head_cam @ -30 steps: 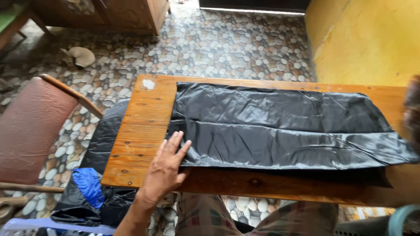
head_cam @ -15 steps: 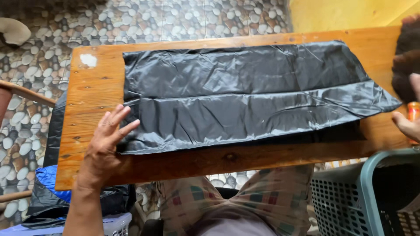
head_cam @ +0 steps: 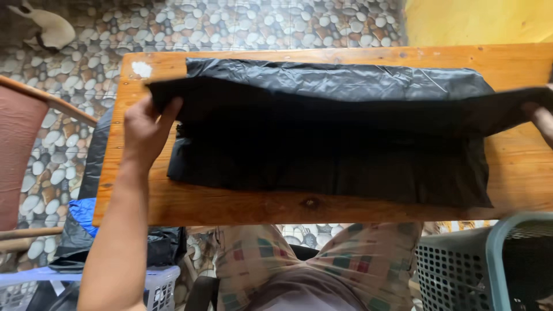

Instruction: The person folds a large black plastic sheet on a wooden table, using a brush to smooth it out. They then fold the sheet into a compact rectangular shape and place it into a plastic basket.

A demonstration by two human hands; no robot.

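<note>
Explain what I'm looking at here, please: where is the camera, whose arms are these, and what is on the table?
There is no machine: a person works with bare hands, and the single camera sits on that person's head, looking down. That is why you see their checked trousers at the bottom. The left hand grips one end of a black plastic sheet and lifts its near edge, folding it over. The right hand is barely in view at the right edge, at the sheet's other end; its grip cannot be made out. The rest of the sheet lies on a wooden table. Around it: a grey basket at lower right, a chair at left, and a pebble-patterned floor.
</note>
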